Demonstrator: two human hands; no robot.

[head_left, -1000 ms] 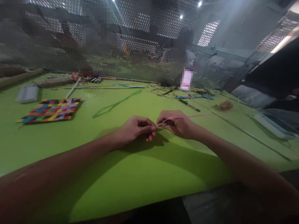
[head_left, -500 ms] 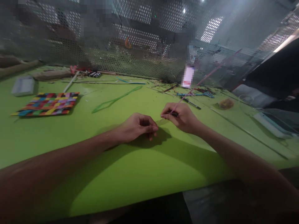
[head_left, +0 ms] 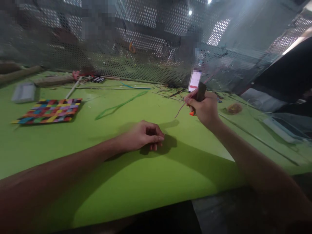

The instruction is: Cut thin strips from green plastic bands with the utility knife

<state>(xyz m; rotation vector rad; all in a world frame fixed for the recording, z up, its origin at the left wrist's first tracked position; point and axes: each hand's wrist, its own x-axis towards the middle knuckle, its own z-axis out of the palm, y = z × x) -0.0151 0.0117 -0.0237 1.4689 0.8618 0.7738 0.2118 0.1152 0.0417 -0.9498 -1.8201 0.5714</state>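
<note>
My left hand (head_left: 148, 136) rests low over the green table, thumb and fingertips pinched together. A tiny pale end (head_left: 164, 134), too small to name, sticks out of that pinch. Up and to the right, my right hand (head_left: 207, 109) is closed on a thin pink strip (head_left: 179, 110), whose free end curls down toward the table. The same hand also grips a dark, flat object (head_left: 201, 92); an orange piece (head_left: 192, 113) shows below the fingers, and I cannot make out its kind. The two hands are apart.
A multicoloured woven mat (head_left: 52, 110) lies at left, near a pale box (head_left: 23, 92). A green strip (head_left: 122, 103) lies behind my left hand. A lit phone (head_left: 194, 81) leans against the perforated panel (head_left: 146, 70). A long thin stick (head_left: 258, 138) lies at right.
My right hand has moved up and right, away from my left, carrying the pink strip. The dark object now shows upright in it. My left hand stays nearly in place.
</note>
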